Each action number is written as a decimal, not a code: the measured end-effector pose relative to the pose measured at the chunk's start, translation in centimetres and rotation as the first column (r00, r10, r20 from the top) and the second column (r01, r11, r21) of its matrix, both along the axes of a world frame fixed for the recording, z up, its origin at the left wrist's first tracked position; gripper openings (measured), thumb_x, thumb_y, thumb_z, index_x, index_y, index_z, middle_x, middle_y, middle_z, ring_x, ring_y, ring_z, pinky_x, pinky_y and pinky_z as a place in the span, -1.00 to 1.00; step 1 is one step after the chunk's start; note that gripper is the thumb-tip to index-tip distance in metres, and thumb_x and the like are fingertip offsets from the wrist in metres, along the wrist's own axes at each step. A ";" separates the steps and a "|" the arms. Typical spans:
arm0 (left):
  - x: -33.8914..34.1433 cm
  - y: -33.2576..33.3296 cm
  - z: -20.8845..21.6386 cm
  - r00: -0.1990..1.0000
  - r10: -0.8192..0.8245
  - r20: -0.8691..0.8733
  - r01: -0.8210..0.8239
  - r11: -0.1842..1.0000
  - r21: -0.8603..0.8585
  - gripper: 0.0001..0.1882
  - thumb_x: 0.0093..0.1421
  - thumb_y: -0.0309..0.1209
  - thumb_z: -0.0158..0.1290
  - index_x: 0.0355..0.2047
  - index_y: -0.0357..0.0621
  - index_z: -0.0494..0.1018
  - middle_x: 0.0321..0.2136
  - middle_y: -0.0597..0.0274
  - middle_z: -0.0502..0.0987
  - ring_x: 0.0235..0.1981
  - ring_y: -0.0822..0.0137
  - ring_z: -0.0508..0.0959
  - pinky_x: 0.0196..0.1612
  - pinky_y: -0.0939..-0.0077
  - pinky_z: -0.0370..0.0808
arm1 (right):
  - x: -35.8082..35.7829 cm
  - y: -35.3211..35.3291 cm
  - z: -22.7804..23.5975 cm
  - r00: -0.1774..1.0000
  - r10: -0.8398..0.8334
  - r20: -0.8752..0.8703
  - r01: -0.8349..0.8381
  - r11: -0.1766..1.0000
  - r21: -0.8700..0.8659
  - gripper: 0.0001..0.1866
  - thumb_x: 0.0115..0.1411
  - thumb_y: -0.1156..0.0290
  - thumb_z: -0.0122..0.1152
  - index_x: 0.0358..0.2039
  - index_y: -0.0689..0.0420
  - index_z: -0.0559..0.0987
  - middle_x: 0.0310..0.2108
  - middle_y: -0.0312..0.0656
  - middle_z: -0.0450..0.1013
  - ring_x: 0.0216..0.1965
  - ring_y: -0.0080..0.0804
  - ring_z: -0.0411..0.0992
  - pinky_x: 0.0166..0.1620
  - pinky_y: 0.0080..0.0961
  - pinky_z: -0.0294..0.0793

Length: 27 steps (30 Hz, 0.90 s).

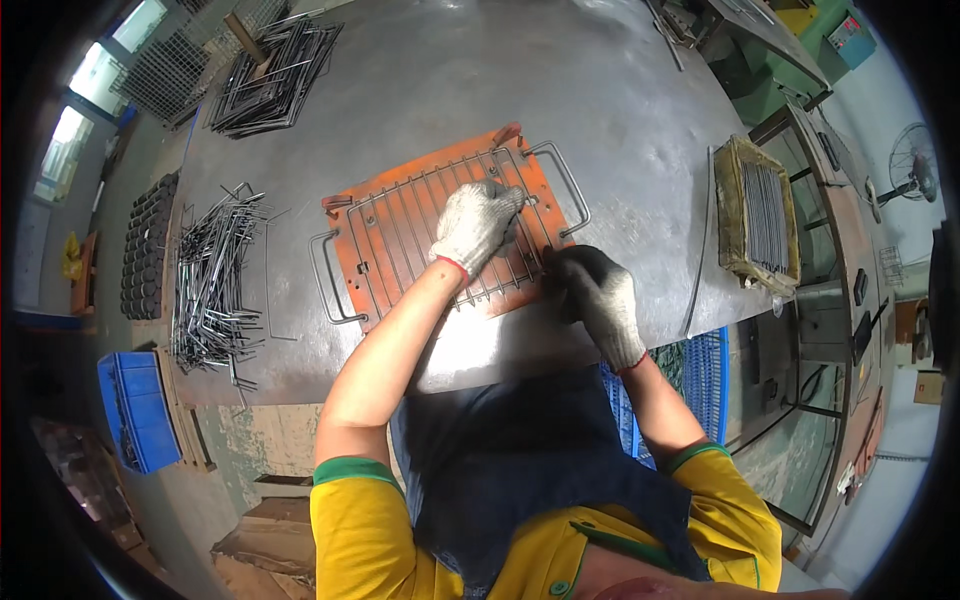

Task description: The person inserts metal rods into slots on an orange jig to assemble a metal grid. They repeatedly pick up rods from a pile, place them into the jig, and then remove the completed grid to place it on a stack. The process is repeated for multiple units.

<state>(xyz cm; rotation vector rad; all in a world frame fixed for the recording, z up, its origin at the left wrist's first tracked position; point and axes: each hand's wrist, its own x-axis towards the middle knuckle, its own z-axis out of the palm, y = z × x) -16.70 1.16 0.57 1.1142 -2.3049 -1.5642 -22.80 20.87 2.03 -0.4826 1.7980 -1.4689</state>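
Note:
An orange metal jig plate [350, 255] lies tilted on the steel table in front of me. Across it runs a wire grid [405, 225] of thin parallel rods. Bent wire handles stick out at its left [318, 285] and right [580, 190] ends. My left hand [478, 225], in a whitish knit glove, rests on the right half of the grid with fingers closed; what they grip is hidden. At the plate's near right corner, my right hand [600, 300], in a glove with a dark palm, has its fingers curled together. Whatever it pinches cannot be made out.
Bent wire pieces [215, 280] are heaped on the table's left, with wire frames [275, 80] stacked farther back. A yellowish basket of straight rods [760, 215] stands at the right edge. Blue crates [145, 410] sit below the table.

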 end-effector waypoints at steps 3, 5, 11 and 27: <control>0.0 0.2 -1.6 0.999 -0.044 0.012 0.042 0.780 -0.624 -0.63 0.24 -0.16 0.17 -0.14 -0.22 0.54 -0.38 0.02 0.60 -0.41 0.12 0.62 -0.29 0.20 0.54 | -0.5 0.0 -2.0 0.990 0.081 -0.118 -0.085 0.996 -0.027 -0.70 0.38 0.27 0.14 -0.03 0.21 0.61 -0.42 -0.27 0.59 -0.58 -0.60 0.46 -0.50 -0.59 0.46; 0.1 0.1 -1.5 0.988 -0.120 0.093 0.147 0.603 -0.784 -0.57 0.26 -0.10 0.13 -0.05 -0.20 0.50 -0.18 0.00 0.58 -0.13 0.02 0.59 -0.13 0.15 0.49 | -0.6 0.1 -2.8 0.958 0.139 -0.250 -0.146 0.989 -0.007 -0.69 0.40 0.27 0.13 0.01 0.20 0.60 -0.41 -0.24 0.60 -0.59 -0.58 0.48 -0.49 -0.58 0.48; -0.1 0.6 -3.4 0.967 -0.228 0.115 0.206 0.429 -0.880 -0.57 0.31 -0.13 0.04 0.01 -0.20 0.49 -0.05 0.08 0.53 0.04 0.08 0.49 0.08 0.06 0.36 | -0.4 0.3 -3.0 0.911 0.176 -0.373 -0.174 0.984 0.040 -0.67 0.41 0.23 0.10 0.04 0.16 0.58 -0.40 -0.14 0.57 -0.59 -0.48 0.52 -0.49 -0.50 0.53; -0.4 1.1 -2.5 0.935 -0.241 0.261 0.339 0.393 -0.855 -0.44 0.22 -0.10 0.13 0.09 -0.25 0.43 0.03 0.05 0.46 0.11 0.10 0.40 0.19 0.05 0.29 | -2.5 0.3 -0.5 0.667 -0.022 -0.745 0.122 0.989 0.079 -0.50 0.15 0.26 0.37 0.09 0.10 0.54 0.03 -0.04 0.53 0.07 -0.12 0.51 0.09 -0.29 0.51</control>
